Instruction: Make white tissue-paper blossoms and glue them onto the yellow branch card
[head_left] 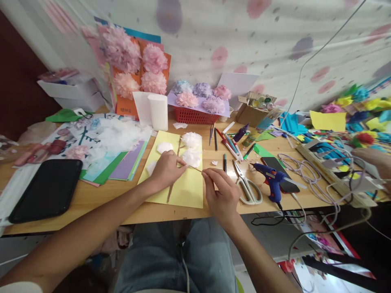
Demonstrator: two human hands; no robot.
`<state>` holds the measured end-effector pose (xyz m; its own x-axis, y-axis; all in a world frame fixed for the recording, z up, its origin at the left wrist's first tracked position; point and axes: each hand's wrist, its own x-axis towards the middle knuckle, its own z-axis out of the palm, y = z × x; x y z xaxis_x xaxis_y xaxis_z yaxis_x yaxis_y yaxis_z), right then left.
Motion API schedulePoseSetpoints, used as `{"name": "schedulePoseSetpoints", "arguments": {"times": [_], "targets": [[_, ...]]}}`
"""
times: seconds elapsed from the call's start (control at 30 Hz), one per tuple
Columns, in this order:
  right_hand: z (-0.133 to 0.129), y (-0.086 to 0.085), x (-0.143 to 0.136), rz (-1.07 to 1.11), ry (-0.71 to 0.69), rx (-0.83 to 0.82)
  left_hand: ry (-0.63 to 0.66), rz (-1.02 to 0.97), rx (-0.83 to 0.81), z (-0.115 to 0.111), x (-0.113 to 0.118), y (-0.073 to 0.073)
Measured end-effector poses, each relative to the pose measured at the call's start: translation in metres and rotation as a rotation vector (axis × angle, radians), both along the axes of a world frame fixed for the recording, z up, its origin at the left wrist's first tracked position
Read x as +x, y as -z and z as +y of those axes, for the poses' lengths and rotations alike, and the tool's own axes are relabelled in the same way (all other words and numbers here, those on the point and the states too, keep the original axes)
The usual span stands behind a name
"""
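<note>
On the table before me lies a sheet of yellow paper point(186, 191) with a brown stem line point(170, 193) down it. White tissue-paper flowers point(191, 140) sit on its upper part, and more white tufts point(165, 147) show around my left hand point(169, 169). A thin brown strip point(194, 168) stretches between my two hands, just below the flowers. My left fingers are closed at its left end. At its other end, my right hand point(222, 193) pinches it between thumb and fingers, over the sheet's right edge.
Scissors point(248, 185), a blue glue gun point(271, 179) and a phone point(282, 175) lie at right, near a cabled power strip point(332, 175). Markers point(229, 144) lie beyond. Coloured paper point(126, 162), white tissue point(122, 132) and a black tablet-like slab point(45, 189) lie left. Another person's hand point(371, 160) shows far right.
</note>
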<state>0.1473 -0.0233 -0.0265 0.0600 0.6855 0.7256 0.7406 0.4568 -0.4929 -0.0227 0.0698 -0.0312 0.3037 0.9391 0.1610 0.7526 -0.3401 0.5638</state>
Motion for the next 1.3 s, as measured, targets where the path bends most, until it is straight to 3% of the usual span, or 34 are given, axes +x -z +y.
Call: {"name": "schedulePoseSetpoints", "arguments": {"times": [0.27,0.6,0.93,1.3], "targets": [[0.023,-0.027,0.003,-0.149,-0.102,-0.135,0.045,0.218,0.074,0.001,-0.009,-0.005],[0.048,-0.053,-0.003,-0.287,-0.149,-0.282,0.133,0.268,0.033,0.001,-0.016,-0.007],[0.057,-0.062,-0.005,-0.334,-0.139,-0.367,0.144,0.275,-0.009,0.003,-0.019,-0.009],[0.039,-0.054,0.001,-0.193,-0.123,-0.176,0.156,0.244,-0.008,0.005,-0.020,-0.006]]}}
